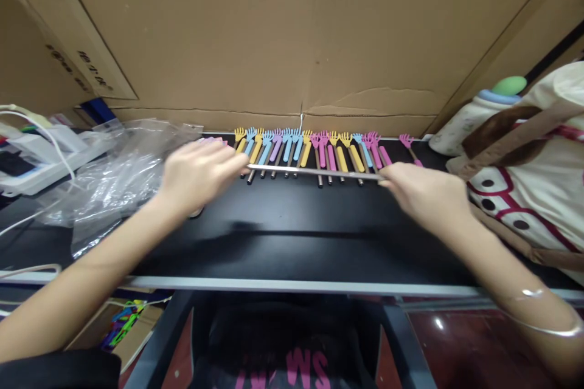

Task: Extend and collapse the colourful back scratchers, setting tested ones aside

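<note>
Between my hands, above the black table, a thin metal telescopic back scratcher (314, 172) is stretched out level, its shaft like those of the scratchers behind it. My left hand (201, 171) is closed round one end and my right hand (426, 194) round the other; both ends are hidden in my fingers. Behind the shaft lies a row of short back scratchers (298, 147) with claw-shaped heads in yellow, blue, purple and pink. One pink back scratcher (407, 141) lies apart at the right end, partly behind my right hand.
Clear plastic bags (114, 164) and a white power strip (36, 161) with cables occupy the left side. A white cloth bag (524, 176) with a bottle (469, 124) stands at right. Cardboard (292, 30) walls the back. An open box of colourful items (137, 340) sits below.
</note>
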Demonstrator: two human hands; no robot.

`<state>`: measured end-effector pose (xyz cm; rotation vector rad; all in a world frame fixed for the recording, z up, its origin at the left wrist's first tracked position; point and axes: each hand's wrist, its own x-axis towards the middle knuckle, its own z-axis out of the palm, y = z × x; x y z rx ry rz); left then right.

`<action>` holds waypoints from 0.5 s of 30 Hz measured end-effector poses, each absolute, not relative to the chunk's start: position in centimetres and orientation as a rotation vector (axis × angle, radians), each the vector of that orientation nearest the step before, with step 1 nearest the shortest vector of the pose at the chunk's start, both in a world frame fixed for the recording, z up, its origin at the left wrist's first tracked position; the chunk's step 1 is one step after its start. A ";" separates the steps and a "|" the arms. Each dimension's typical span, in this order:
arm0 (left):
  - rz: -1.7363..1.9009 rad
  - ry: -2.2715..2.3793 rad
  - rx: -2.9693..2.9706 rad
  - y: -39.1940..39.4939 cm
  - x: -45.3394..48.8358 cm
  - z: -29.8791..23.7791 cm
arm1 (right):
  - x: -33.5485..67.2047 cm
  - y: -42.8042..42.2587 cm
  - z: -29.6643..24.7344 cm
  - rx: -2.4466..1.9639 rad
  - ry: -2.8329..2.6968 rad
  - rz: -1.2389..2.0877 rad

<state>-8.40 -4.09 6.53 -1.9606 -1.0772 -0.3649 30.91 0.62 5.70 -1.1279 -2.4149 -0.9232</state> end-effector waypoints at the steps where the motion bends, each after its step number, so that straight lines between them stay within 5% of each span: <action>1: -0.326 -1.109 -1.904 -4.0 -10.2 6.6 | 32.9 1.3 5.7 -1.168 -2.397 -0.921; 7: -0.147 -1.255 -1.828 -4.0 -17.0 5.8 | 40.8 3.2 5.8 -1.284 -2.431 -0.842; 15: -0.170 -1.211 -1.899 -2.3 -15.2 5.2 | 37.5 2.9 6.0 -1.236 -2.481 -0.781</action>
